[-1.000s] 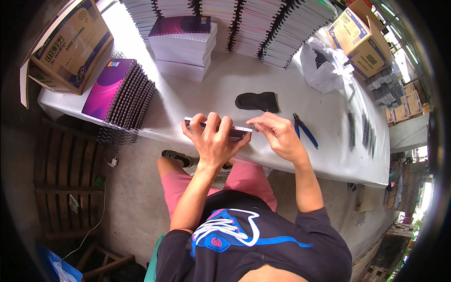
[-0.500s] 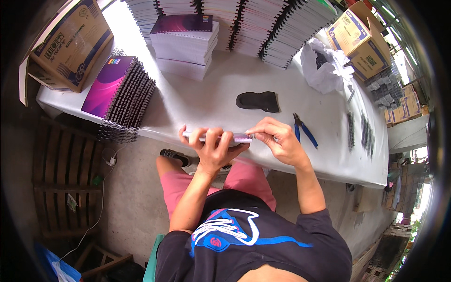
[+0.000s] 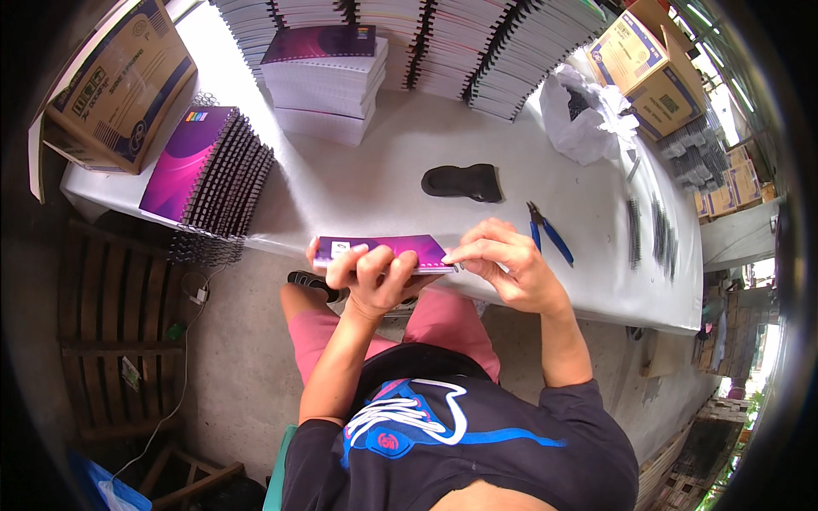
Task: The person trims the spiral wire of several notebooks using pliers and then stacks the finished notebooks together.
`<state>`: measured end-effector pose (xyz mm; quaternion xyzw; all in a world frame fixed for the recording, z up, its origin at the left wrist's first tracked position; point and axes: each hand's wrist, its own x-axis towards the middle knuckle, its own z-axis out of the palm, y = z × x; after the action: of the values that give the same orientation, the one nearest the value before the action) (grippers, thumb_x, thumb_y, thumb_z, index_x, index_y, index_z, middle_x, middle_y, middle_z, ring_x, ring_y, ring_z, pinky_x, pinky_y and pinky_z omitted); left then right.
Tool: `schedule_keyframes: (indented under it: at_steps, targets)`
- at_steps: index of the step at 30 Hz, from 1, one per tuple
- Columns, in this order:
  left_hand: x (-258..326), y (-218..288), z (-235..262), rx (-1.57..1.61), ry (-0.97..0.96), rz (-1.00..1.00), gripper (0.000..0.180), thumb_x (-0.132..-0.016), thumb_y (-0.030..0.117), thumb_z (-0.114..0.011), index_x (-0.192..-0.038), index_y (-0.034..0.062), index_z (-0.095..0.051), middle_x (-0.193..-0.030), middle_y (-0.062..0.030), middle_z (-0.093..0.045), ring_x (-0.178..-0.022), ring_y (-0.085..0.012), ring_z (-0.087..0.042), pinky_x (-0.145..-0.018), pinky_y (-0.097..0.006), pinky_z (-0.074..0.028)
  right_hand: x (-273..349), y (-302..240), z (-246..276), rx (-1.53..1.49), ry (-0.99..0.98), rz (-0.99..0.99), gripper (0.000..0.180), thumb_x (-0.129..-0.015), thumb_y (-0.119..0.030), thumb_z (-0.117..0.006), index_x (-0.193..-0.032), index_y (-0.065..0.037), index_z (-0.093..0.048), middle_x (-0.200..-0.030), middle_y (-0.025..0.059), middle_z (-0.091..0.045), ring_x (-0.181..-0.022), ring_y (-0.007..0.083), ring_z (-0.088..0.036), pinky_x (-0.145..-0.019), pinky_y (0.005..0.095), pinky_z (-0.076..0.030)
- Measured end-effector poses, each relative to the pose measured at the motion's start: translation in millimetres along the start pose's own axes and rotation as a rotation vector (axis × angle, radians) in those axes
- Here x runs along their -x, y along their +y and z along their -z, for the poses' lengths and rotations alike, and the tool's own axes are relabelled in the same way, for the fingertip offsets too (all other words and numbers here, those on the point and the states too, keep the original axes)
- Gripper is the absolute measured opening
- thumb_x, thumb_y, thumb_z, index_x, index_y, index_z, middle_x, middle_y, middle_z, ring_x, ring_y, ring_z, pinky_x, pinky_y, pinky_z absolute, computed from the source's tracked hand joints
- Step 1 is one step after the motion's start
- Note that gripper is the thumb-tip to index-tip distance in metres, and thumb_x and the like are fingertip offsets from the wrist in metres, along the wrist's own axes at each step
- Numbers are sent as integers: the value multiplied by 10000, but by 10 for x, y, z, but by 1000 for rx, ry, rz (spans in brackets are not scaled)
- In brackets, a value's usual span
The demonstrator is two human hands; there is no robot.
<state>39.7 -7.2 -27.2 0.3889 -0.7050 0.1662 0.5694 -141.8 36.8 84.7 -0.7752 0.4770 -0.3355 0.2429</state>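
A thin notebook (image 3: 385, 242) with a purple and magenta cover is tilted in front of me, just off the near table edge. My left hand (image 3: 373, 279) is closed around it from the near side, fingers across the cover. At the notebook's right end, with its row of small punched holes, the fingers of my right hand (image 3: 515, 271) are pinched together. Whatever lies between those fingertips is too small to make out. Cutting pliers (image 3: 552, 237) with blue handles rest on the table beyond my right hand. A flat black rounded piece (image 3: 462, 182) lies farther back.
Coil-bound purple notebooks (image 3: 192, 162) are piled at the left, beside a cardboard box (image 3: 128, 89). Punched paper stacks (image 3: 328, 94) and bound books (image 3: 456, 51) fill the back. At the right are a white plastic bag (image 3: 579, 128), another box (image 3: 648, 72) and black binding coils (image 3: 663, 234).
The notebook has tipped from nearly edge-on so its purple cover faces up more. My right hand stays pinched at its right end. The whole view has shifted slightly.
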Motion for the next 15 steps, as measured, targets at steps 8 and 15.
schedule_keyframes:
  at_steps: [8,15]
  targets:
    - [-317,94,-34,19,-387,170,417,-566,475,-782,-753,185,-547,-892,4,-458,-974,-265,-378,-865,-506,-245,71,124,-159,345,25,-70,192,-838,-105,-622,-1029,-88,-614,-828,52,-612,-777,258,-620,-694,370,-462]
    - [-335,-26,-55,28,-512,60,684,-667,509,-724,-1245,235,-484,-1115,-37,-453,-1055,-251,-389,-877,-517,-269,-27,114,-115,418,13,-61,264,-838,-253,-640,-1031,-80,-591,-869,69,-611,-742,288,-626,-614,398,-506]
